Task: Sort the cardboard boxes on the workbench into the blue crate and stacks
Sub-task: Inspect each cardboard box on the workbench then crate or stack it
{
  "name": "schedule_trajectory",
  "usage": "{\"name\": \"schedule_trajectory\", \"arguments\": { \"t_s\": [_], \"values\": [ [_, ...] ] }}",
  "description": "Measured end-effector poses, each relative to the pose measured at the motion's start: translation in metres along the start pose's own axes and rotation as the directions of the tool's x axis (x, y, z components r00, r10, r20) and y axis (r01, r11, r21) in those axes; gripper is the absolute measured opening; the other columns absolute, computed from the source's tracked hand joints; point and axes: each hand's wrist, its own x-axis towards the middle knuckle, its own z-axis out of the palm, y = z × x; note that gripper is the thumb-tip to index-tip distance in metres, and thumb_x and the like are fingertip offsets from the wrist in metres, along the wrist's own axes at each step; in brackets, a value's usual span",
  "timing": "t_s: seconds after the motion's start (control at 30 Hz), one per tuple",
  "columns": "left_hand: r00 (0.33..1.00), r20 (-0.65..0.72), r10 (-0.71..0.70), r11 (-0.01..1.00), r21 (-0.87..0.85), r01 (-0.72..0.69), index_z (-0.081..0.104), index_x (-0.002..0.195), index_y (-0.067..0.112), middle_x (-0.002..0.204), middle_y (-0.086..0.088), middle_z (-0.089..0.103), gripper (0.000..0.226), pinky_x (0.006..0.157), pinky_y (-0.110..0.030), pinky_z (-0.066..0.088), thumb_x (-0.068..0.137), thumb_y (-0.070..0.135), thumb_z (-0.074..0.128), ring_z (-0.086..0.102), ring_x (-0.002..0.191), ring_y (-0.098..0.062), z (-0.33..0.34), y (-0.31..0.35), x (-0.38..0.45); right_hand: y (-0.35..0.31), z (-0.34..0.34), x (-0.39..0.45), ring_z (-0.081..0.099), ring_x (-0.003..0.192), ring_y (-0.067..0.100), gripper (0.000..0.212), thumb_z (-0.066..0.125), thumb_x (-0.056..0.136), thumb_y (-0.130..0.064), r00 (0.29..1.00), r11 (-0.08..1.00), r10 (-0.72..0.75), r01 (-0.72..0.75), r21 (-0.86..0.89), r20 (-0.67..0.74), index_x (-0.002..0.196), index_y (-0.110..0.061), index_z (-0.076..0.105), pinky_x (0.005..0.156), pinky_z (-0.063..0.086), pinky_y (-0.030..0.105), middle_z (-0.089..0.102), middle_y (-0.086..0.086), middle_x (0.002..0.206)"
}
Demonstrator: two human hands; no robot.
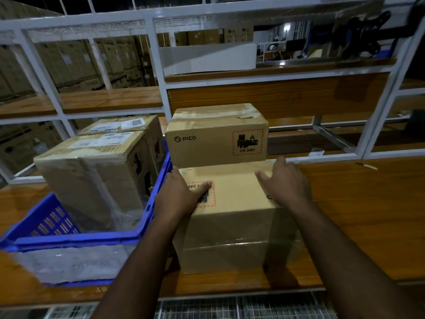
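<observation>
A cardboard box [236,217] with a red hazard label sits on the wooden workbench [358,215] right in front of me. My left hand [181,194] grips its upper left edge, thumb across the label. My right hand [285,183] lies on its top right side with fingers spread. Behind it stands a second box [216,137] marked PICO and UN 3481. To the left, the blue crate [73,238] holds two taped cardboard boxes, one in front [92,176] and one behind [128,126].
A white metal frame [158,65] with wooden shelves rises behind the bench. A white flat carton [207,56] lies on the upper shelf. Clear plastic wrap hangs over the crate's front. A wire grid [230,307] shows below the bench edge.
</observation>
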Motion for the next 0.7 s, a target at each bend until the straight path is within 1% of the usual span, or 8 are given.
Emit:
{"name": "schedule_trajectory", "arguments": {
  "t_s": [0.07,0.2,0.27,0.37,0.43,0.57,0.63,0.7],
  "values": [
    [1.000,-0.024,0.018,1.000,0.003,-0.018,0.050,0.133,0.020,0.135,0.000,0.059,0.082,0.084,-0.039,0.050,0.075,0.076,0.066,0.058,0.120,-0.022,-0.004,0.000,-0.009,0.003,-0.002,-0.006,0.053,0.121,0.032,0.068,0.053,0.092,-0.063,1.000,1.000,-0.019,0.019,0.003,-0.013,0.141,-0.016,0.042,0.085,0.052,0.042,0.051,0.014,0.138],
    [0.988,-0.119,0.095,0.994,-0.046,-0.101,0.052,0.125,0.026,0.125,0.004,0.060,0.067,0.074,-0.034,0.043,0.078,0.071,0.068,0.058,0.111,-0.018,-0.010,-0.004,-0.037,0.015,-0.006,-0.031,0.051,0.126,0.029,0.069,0.052,0.092,-0.064,0.994,0.998,-0.049,0.053,0.039,-0.093,0.145,-0.020,0.042,0.084,0.052,0.040,0.048,0.010,0.143],
    [0.982,-0.159,0.104,0.984,-0.127,-0.125,0.052,0.126,0.028,0.123,0.004,0.061,0.065,0.076,-0.033,0.047,0.078,0.066,0.072,0.059,0.109,-0.014,-0.013,-0.008,-0.046,0.017,-0.011,-0.043,0.049,0.128,0.028,0.067,0.053,0.093,-0.060,0.987,0.993,-0.055,0.070,0.096,-0.152,0.148,-0.023,0.039,0.083,0.048,0.037,0.046,0.009,0.145],
    [0.964,-0.266,0.021,0.963,-0.253,-0.091,0.043,0.146,0.023,0.133,-0.002,0.057,0.088,0.091,-0.043,0.055,0.076,0.067,0.074,0.060,0.115,-0.020,-0.026,-0.010,-0.051,0.015,-0.022,-0.053,0.048,0.125,0.028,0.070,0.054,0.095,-0.057,0.967,0.974,0.009,0.049,0.219,-0.254,0.154,-0.029,0.029,0.076,0.042,0.034,0.039,0.011,0.145],
    [0.944,-0.328,-0.029,0.951,-0.299,-0.074,0.037,0.151,0.023,0.135,-0.003,0.049,0.089,0.093,-0.047,0.054,0.080,0.065,0.071,0.057,0.116,-0.020,-0.036,-0.006,-0.055,0.015,-0.025,-0.057,0.048,0.119,0.027,0.067,0.051,0.095,-0.059,0.944,0.961,0.055,0.037,0.273,-0.325,0.152,-0.030,0.030,0.074,0.042,0.033,0.038,0.012,0.140],
    [0.958,-0.274,-0.086,0.954,-0.298,0.000,0.046,0.139,0.025,0.130,-0.001,0.045,0.072,0.084,-0.044,0.053,0.085,0.073,0.055,0.057,0.109,-0.020,-0.035,-0.007,-0.067,0.021,-0.016,-0.067,0.049,0.104,0.023,0.047,0.048,0.094,-0.062,0.933,0.954,0.087,0.023,0.299,-0.350,0.119,-0.023,0.054,0.068,0.043,0.033,0.040,0.005,0.117],
    [0.963,-0.250,-0.102,0.969,-0.245,0.039,0.058,0.120,0.026,0.115,0.003,0.046,0.056,0.071,-0.034,0.048,0.087,0.071,0.052,0.057,0.101,-0.019,-0.028,-0.015,-0.077,0.025,-0.009,-0.072,0.047,0.096,0.019,0.038,0.052,0.093,-0.059,0.928,0.957,0.085,0.024,0.289,-0.362,0.102,-0.023,0.053,0.066,0.042,0.032,0.036,0.000,0.108],
    [0.958,-0.274,-0.090,0.982,-0.184,0.040,0.061,0.103,0.028,0.104,0.004,0.049,0.047,0.069,-0.035,0.047,0.089,0.071,0.051,0.058,0.096,-0.019,-0.023,-0.023,-0.084,0.030,-0.006,-0.073,0.047,0.091,0.017,0.034,0.056,0.093,-0.057,0.929,0.959,0.095,0.011,0.282,-0.358,0.092,-0.024,0.049,0.064,0.044,0.033,0.037,-0.002,0.103]
  ]
}}
